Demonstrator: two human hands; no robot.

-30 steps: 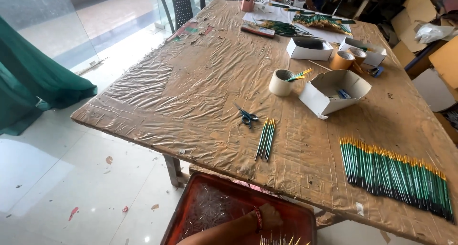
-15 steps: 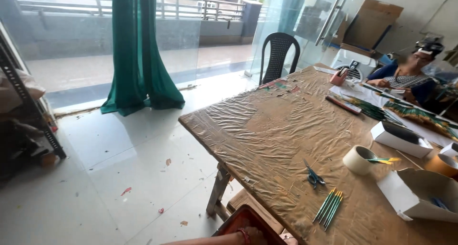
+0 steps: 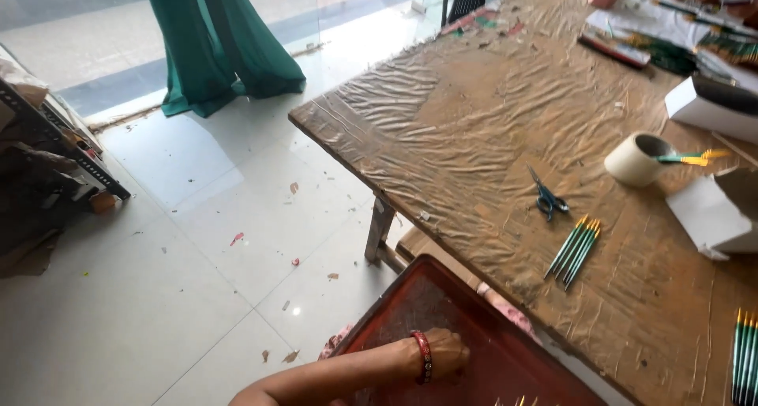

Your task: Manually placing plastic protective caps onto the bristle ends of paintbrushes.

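Hand in the red tray, head view.
The left hand (image 3: 442,352), fingers curled under so their grip cannot be told, rests inside the red tray (image 3: 474,311) below the table edge (image 3: 410,197); the tray's long axis runs from lower left toward upper right, surrounding the hand.

A small craft workshop is showing itself: a plastic-wrapped worktable (image 3: 474,137) is carrying green pencils (image 3: 575,248), scissors (image 3: 546,197) and tape (image 3: 636,159) at three o'clock.
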